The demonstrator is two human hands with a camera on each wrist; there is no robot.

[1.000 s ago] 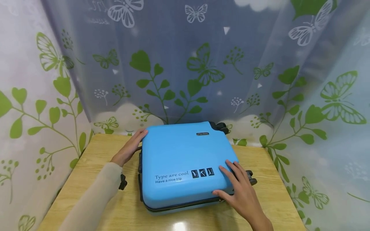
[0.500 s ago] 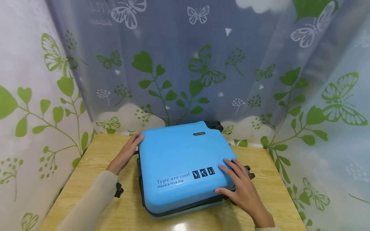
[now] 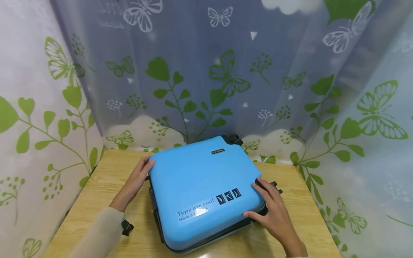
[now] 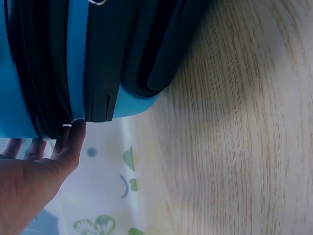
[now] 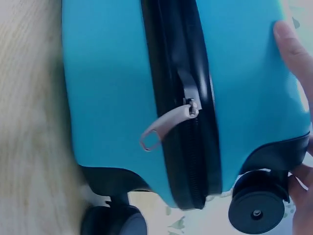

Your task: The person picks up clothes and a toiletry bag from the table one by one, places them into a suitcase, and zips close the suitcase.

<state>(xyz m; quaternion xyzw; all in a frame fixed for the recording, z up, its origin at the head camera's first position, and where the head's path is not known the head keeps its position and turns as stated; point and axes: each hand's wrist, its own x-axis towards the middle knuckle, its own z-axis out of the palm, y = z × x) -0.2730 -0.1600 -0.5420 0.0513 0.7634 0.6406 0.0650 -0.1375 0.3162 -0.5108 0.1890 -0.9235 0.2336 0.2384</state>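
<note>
A blue hard-shell suitcase lies flat on the wooden desk, between the two hands. The left hand rests against the suitcase's far left corner with its fingers fairly straight, the fingertips on the blue shell; the left wrist view shows the thumb touching the edge beside the black zip band. The right hand lies over the near right corner, thumb along the front edge and fingers spread loosely over the top and toward a black wheel. It presses rather than grips. In the right wrist view a silver zip pull hangs from the closed black zipper just left of that hand's fingers, and a wheel sits right at the fingertips.

Compared with a second ago, the suitcase has turned on the desk: its near end has swung to the left, so the printed lettering now slants upward to the right. The left hand has drawn back toward the person, and the right has slid from the top face out to the corner.

Beyond the suitcase, a curtain printed with green leaves and butterflies hangs close behind the desk, on the far side of both hands. A small black piece shows just beside the left sleeve.
</note>
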